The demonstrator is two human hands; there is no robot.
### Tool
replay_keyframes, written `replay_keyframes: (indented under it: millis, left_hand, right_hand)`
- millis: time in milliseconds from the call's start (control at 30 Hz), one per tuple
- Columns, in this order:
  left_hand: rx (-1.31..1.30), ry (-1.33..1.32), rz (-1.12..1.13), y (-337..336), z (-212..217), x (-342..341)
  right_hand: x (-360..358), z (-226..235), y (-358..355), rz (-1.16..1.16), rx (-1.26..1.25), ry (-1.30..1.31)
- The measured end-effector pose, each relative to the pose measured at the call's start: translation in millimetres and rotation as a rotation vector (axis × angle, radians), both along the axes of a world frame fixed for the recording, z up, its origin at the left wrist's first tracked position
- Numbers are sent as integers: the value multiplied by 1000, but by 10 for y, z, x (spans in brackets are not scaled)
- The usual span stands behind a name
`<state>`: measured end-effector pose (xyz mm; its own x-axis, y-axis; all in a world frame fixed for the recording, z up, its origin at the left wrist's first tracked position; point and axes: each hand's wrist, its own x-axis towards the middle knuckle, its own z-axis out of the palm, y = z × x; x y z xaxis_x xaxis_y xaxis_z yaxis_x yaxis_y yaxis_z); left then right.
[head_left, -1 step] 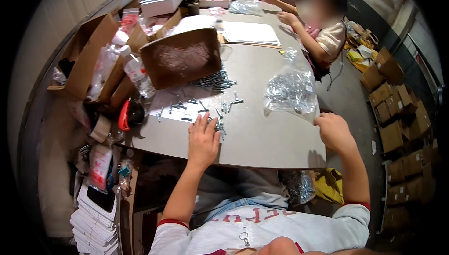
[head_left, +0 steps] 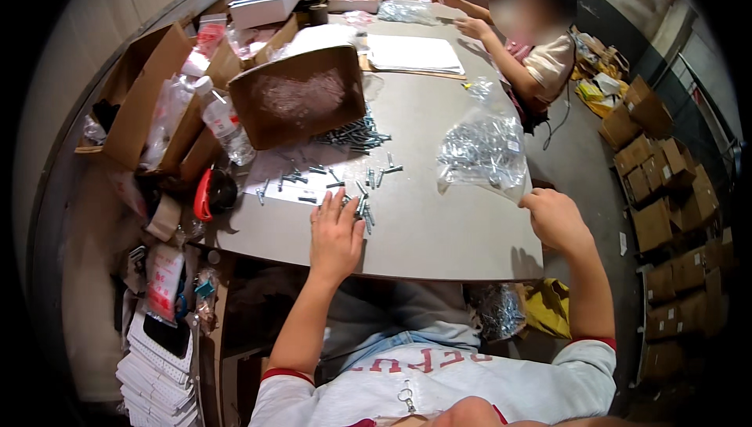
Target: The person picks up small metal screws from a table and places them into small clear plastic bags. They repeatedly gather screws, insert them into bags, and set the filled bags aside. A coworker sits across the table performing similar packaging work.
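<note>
My left hand (head_left: 336,237) lies palm down at the near side of the table, fingers apart, over a small cluster of metal screws (head_left: 368,216). It touches them but does not grip them. At the table's right edge, my right hand (head_left: 554,219) pinches the lower corner of a clear plastic bag (head_left: 482,149). This bag lies on the tabletop with many screws inside. A larger heap of screws (head_left: 356,135) spills from under a tilted brown tray (head_left: 298,98). Several loose screws lie on a white paper sheet (head_left: 270,168) left of my left hand.
A plastic bottle (head_left: 225,123), a red and black tape dispenser (head_left: 205,194) and open cardboard boxes (head_left: 145,98) crowd the left side. Papers (head_left: 415,54) lie farther back. A co-worker (head_left: 533,51) sits at the far right, handling a clear bag. Stacked cartons (head_left: 670,192) stand beyond the table.
The whole view has shifted slightly to the left. My hands keep their places by the screws and the bag corner. A pale, thin sheet now shows between the co-worker's hands.
</note>
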<state>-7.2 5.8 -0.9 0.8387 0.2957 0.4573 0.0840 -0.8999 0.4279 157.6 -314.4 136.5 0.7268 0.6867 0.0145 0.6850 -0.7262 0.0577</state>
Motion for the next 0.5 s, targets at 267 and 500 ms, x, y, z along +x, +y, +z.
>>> replay_keyframes:
  millis: [267,500]
  left_hand:
    - [75,299,183,-1,23,128]
    - [165,513,-100,-308,71,573]
  right_hand:
    - [137,-168,-297,-193,357,269]
    - [107,-466,-27,-6,520,323]
